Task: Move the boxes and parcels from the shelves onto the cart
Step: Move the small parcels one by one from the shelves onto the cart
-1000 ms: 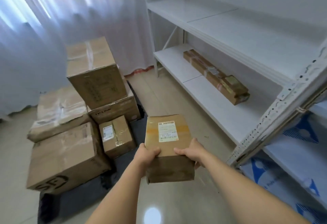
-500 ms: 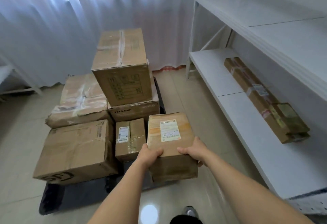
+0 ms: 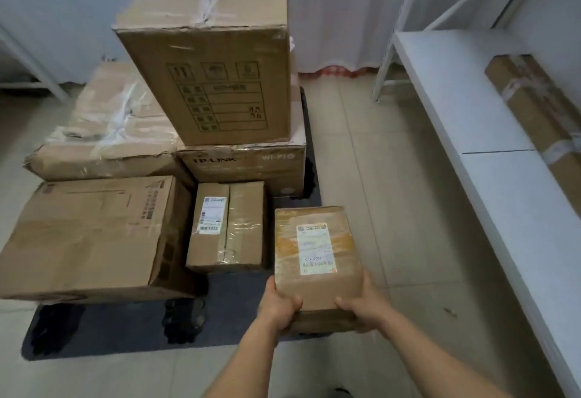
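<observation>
Parcel point(image 3: 317, 253) with a white label gripped at its near corners by left hand point(image 3: 279, 306) and right hand point(image 3: 361, 306), over the dark cart point(image 3: 125, 328), just beside a small taped box point(image 3: 228, 227)

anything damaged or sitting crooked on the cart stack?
Yes. The flat box at back left has a crushed, torn front edge and loose, wrinkled tape. The top box sits twisted and overhangs the TP-LINK box beneath it. The big front-left box has a dented right corner.
</observation>
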